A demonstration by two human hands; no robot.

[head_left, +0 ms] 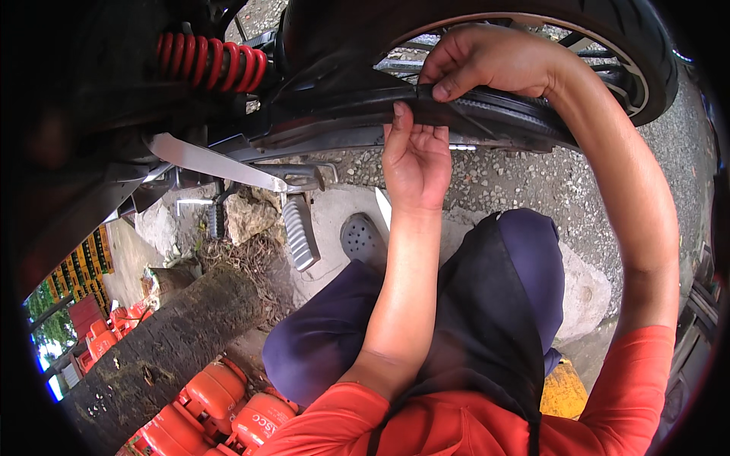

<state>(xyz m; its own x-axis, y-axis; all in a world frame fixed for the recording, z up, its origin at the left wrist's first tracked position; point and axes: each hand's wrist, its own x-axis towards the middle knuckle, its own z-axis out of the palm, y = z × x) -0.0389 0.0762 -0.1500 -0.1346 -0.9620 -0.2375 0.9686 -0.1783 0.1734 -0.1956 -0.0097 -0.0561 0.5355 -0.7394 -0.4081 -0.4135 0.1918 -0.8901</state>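
A long black chain cover (pixel 334 114) runs across the upper middle, beside the motorcycle's rear wheel. From below, my left hand (pixel 417 169) grips its lower edge, palm up; the fingers go under it and the thumb lies against its side. Over the top edge, just to the right, comes my right hand (pixel 487 64). Its thumb and curled fingers pinch the cover by a seam, and some fingertips are hidden. The wheel (pixel 660 72), with a black tyre, stands behind my right hand and wrist.
A red coil spring (pixel 211 64) is at the upper left. A metal lever (pixel 217 163) and ribbed footrest (pixel 299 232) stick out near my left knee. A log (pixel 167 342) and several orange gas cylinders (pixel 217 391) lie lower left. Gravel (pixel 525 178) and concrete spread below the cover.
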